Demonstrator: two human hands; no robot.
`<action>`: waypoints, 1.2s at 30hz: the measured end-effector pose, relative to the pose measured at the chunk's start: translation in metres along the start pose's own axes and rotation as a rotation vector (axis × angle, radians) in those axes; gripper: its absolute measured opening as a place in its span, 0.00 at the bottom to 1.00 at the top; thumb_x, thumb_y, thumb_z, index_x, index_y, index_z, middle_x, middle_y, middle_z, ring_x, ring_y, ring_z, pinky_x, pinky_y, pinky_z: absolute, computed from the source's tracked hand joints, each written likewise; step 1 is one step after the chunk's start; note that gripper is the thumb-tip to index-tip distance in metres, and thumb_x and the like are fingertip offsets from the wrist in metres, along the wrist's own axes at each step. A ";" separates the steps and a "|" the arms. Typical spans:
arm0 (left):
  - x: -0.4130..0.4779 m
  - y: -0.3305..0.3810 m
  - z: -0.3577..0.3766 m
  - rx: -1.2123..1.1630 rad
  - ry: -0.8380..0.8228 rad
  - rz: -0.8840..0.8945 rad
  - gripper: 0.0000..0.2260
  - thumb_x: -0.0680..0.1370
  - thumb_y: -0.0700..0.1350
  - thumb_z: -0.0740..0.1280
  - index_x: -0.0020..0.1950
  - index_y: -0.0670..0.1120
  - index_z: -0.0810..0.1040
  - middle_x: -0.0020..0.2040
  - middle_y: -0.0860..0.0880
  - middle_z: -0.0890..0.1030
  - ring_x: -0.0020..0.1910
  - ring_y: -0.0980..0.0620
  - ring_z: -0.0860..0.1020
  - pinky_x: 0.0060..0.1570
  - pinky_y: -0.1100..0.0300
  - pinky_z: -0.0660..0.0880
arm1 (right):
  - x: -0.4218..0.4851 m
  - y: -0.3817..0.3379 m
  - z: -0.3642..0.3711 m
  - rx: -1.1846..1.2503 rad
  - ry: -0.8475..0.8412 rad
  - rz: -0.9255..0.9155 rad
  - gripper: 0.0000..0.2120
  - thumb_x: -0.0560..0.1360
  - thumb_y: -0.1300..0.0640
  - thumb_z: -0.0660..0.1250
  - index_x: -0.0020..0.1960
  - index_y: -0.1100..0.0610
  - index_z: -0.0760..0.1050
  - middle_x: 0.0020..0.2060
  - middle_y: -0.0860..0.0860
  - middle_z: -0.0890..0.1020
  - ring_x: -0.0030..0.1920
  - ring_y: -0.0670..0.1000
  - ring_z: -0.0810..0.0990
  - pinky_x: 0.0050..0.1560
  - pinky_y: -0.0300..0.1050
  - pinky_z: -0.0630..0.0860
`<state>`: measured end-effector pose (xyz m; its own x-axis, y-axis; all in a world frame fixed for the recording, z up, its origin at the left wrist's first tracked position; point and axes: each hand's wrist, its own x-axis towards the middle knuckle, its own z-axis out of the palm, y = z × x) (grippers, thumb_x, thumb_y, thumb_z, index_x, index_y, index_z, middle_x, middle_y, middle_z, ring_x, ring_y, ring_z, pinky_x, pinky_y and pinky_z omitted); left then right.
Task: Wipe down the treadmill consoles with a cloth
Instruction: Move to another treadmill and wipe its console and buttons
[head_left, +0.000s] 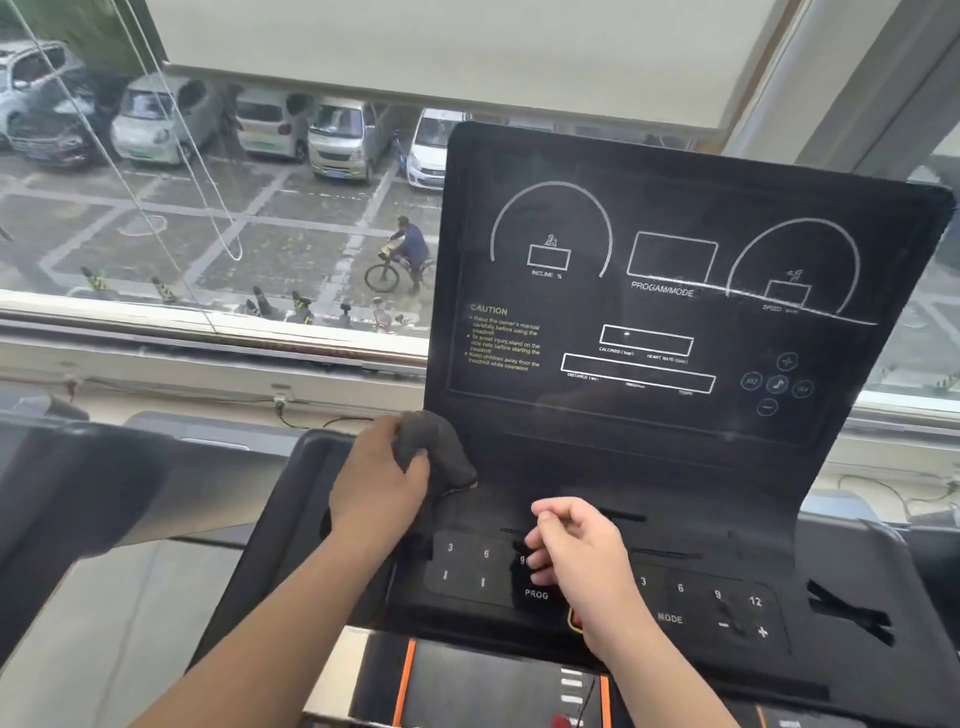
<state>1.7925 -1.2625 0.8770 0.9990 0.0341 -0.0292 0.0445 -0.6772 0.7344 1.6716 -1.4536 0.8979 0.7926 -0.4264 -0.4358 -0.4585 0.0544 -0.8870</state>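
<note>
Gripping a bunched dark grey cloth (439, 449), the left hand (376, 486) presses it against the bottom left corner of the upright display panel (675, 447) of the treadmill console, where the panel meets the sloping key deck (727, 540). Its fingers are curled round the wad and the thumb lies across the front of it. The right hand (576, 551) sits lower and just to the right, knuckles up, fingers loosely curled under with nothing in them; it covers part of the left number keys (462, 561), next to the 9, and hangs just above the PROG button (536, 593). Its wrist hides the red and orange control in the middle of the deck.

To the right of that hand lie the MODE label (669, 618) and the second row of number keys (717, 597) with minus and plus marks. Strips of black tape (852, 616) cross the far right end of the deck. The panel shows white outlines for incline, program and speed, plus a caution notice (501, 338).

Beside the console on the left stands the dark edge of a neighbouring machine (78, 493). Behind both runs a window sill (208, 338) with a thin cable (311, 422) along it, a roller blind (415, 47) half drawn, and its looped cord (171, 171) hanging. Through the glass are parked cars (337, 135) and a cyclist (408, 257)
</note>
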 end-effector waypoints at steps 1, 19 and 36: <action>-0.004 -0.004 0.006 0.069 -0.024 0.046 0.15 0.79 0.52 0.67 0.66 0.57 0.73 0.58 0.53 0.79 0.55 0.46 0.80 0.51 0.49 0.77 | -0.001 0.002 0.003 -0.006 -0.001 0.006 0.10 0.83 0.62 0.63 0.51 0.53 0.81 0.37 0.53 0.84 0.34 0.49 0.81 0.36 0.46 0.81; -0.047 -0.007 0.041 0.197 -0.434 0.286 0.24 0.78 0.65 0.64 0.72 0.60 0.74 0.60 0.56 0.77 0.60 0.54 0.78 0.58 0.55 0.77 | -0.017 0.035 0.032 -0.667 0.010 -0.472 0.20 0.75 0.53 0.63 0.67 0.45 0.77 0.66 0.39 0.72 0.71 0.42 0.70 0.73 0.46 0.69; -0.033 -0.105 0.016 0.247 -0.100 0.334 0.14 0.80 0.50 0.62 0.64 0.53 0.79 0.42 0.53 0.78 0.41 0.48 0.78 0.39 0.47 0.77 | 0.023 0.047 0.068 -1.298 0.154 -0.604 0.34 0.66 0.51 0.79 0.71 0.49 0.73 0.68 0.57 0.71 0.66 0.61 0.74 0.54 0.56 0.82</action>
<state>1.7552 -1.2047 0.7900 0.9537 -0.2805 0.1082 -0.2940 -0.7949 0.5308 1.6952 -1.3997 0.8361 0.9821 -0.1829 0.0444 -0.1760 -0.9761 -0.1276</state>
